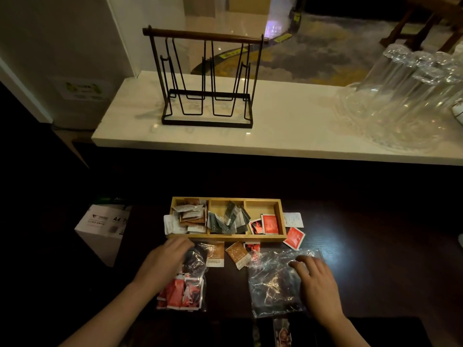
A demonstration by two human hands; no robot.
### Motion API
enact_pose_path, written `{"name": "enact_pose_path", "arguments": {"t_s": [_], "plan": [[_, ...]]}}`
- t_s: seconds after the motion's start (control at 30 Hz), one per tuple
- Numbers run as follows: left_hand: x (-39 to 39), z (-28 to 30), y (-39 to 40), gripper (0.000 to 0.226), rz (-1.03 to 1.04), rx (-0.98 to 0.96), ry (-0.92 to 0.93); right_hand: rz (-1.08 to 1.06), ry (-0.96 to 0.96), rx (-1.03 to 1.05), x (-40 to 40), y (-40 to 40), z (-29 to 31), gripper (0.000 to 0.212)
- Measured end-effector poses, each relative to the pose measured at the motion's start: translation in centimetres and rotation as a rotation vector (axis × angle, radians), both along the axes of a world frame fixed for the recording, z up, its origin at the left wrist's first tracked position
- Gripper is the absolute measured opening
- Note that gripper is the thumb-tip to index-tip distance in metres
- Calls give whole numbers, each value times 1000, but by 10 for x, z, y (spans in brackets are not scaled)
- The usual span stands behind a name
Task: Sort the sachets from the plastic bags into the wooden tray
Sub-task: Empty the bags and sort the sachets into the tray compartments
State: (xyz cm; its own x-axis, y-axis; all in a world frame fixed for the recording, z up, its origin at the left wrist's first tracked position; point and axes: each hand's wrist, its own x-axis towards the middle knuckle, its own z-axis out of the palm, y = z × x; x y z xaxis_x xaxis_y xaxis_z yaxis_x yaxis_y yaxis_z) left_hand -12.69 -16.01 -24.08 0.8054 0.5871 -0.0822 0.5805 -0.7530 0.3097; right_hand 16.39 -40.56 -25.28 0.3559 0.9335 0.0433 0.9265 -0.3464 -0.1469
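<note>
A wooden tray point(281, 216) with three compartments lies on the dark table. Its left compartment holds brown and white sachets, the middle one dark green sachets, the right one two red sachets point(265, 224). My left hand point(167, 259) rests on the mouth of a plastic bag point(186, 284) that holds red sachets. My right hand point(316, 280) lies flat, fingers spread, on a crumpled clear plastic bag point(271, 284). Two brown sachets point(236, 254) lie between the bags. A red sachet point(294, 237) and a white sachet point(293, 219) lie just right of the tray.
A white paper box point(104, 227) stands left of the table. Behind runs a white counter point(288, 131) with a black wire rack point(205, 81) and clear glassware point(406, 96) at the right. Something small lies at the table's near edge point(282, 331).
</note>
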Motion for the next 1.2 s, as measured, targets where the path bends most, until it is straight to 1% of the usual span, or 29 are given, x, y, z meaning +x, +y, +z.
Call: {"name": "enact_pose_path", "arguments": {"t_s": [0.07, 0.1, 0.17, 0.23, 0.27, 0.33, 0.4, 0.47, 0.53, 0.6, 0.67, 0.8, 0.87, 0.9, 1.0, 1.1, 1.13, 1.2], "plan": [[7, -3, -4, 70, -48, 18, 97, 91, 56, -16, -17, 10, 1, 60], [12, -4, -7, 69, -55, 22, 146, 135, 75, -31, -27, 17, 1, 57], [23, -8, -10, 55, -43, 49, 230, 218, 82, -38, -45, 32, 1, 50], [27, -13, -13, 53, 4, 33, 312, 291, 87, -35, -65, 49, 4, 45], [27, -16, -13, 53, 27, 13, 321, 318, 94, -26, -77, 58, 7, 43], [25, -19, -11, 50, 58, -56, 306, 416, 113, -5, -102, 72, 12, 38], [21, -19, -8, 47, 73, -127, 269, 583, 146, -33, -132, 84, 12, 26], [17, -19, -5, 46, 95, -202, 205, 702, 131, -83, -159, 97, 4, 32], [11, -19, -3, 45, 145, -299, 143, 725, 165, -212, -179, 108, -1, 40], [4, -21, 0, 42, 208, -397, 102, 689, 179, -321, -187, 119, -3, 47], [-4, -21, 1, 38, 239, -458, 82, 656, 169, -371, -189, 127, -6, 50], [-23, -18, 4, 34, 240, -510, 81, 694, 183, -385, -187, 134, -14, 42], [-32, -16, 6, 40, 251, -527, 63, 695, 208, -340, -185, 137, -14, 38], [-36, -14, 6, 42, 263, -529, 44, 675, 250, -297, -183, 139, -11, 36], [-45, -6, 8, 31, 393, -572, -55, 506, 485, -238, -171, 149, 10, 33], [-53, 1, 17, 27, 603, -651, -240, 286, 739, -103, -155, 157, 28, 37], [-55, 3, 21, 27, 669, -698, -314, 194, 849, -77, -150, 160, 32, 37], [-53, 11, 23, 23, 799, -852, -459, -26, 1156, -75, -138, 164, 38, 38]]}}
